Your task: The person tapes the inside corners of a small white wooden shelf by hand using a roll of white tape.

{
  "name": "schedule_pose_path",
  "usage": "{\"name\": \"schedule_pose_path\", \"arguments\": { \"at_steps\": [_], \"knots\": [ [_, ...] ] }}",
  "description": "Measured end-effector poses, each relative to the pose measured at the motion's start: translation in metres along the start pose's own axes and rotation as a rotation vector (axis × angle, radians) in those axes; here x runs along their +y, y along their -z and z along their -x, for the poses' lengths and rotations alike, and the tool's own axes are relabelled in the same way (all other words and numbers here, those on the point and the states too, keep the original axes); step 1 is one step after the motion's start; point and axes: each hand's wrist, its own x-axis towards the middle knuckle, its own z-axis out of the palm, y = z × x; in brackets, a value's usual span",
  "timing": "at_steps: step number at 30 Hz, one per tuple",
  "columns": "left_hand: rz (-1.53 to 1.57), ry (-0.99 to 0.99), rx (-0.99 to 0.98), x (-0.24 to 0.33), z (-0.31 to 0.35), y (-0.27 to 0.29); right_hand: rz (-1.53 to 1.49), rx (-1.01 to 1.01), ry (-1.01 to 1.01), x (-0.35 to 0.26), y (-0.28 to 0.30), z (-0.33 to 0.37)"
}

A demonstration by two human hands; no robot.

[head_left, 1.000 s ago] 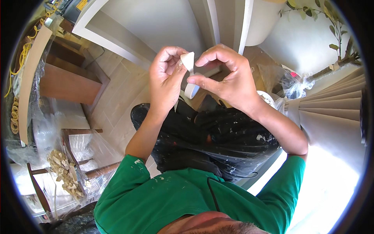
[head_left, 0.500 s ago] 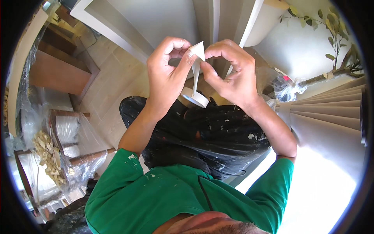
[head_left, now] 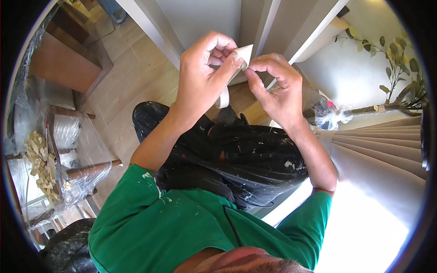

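Between my two hands is a strip of cream masking tape [head_left: 245,53], its end folded into a pointed triangle. My left hand [head_left: 200,82] pinches the triangle's left side, with the thumb laid along it and the other fingers curled behind. At the triangle's lower right corner, the thumb and forefinger tips of my right hand [head_left: 280,84] are pinched together on the tape. The tape roll [head_left: 222,98] hangs below, beside my left wrist and partly hidden by it. Most of the strip leading to it is out of sight behind my left hand.
Pale upright panels [head_left: 200,22] stand just beyond my hands. Plastic-wrapped wooden furniture [head_left: 73,145] and a brown block-shaped piece [head_left: 68,63] are at left. A gathered curtain [head_left: 378,141] and a leafy branch [head_left: 387,86] stand at right. My paint-spotted trousers [head_left: 227,150] lie below.
Both hands sit slightly farther right in the picture, and the view has shifted. The triangle has tilted rightward. The roll has swung up and left, partly behind my left wrist.
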Motion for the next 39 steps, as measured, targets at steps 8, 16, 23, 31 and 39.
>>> {"name": "schedule_pose_path", "arguments": {
  "at_steps": [8, 16, 23, 31, 39],
  "knots": [
    [0.005, 0.005, 0.007, 0.001, -0.001, 0.001, 0.018, 0.009, 0.02, -0.002, -0.003, -0.003],
    [0.04, -0.002, -0.033, 0.001, 0.0, 0.003, 0.065, 0.039, 0.03, -0.001, -0.003, -0.004],
    [-0.013, -0.273, -0.031, -0.008, 0.004, -0.004, 0.232, 0.076, 0.219, -0.007, 0.008, -0.01],
    [0.229, 0.058, -0.134, -0.021, 0.021, -0.01, 0.361, 0.092, 0.335, -0.005, 0.014, -0.013],
    [0.306, 0.176, -0.18, -0.013, 0.017, -0.014, 0.647, 0.129, 0.481, 0.006, 0.027, -0.015]
  ]
}}
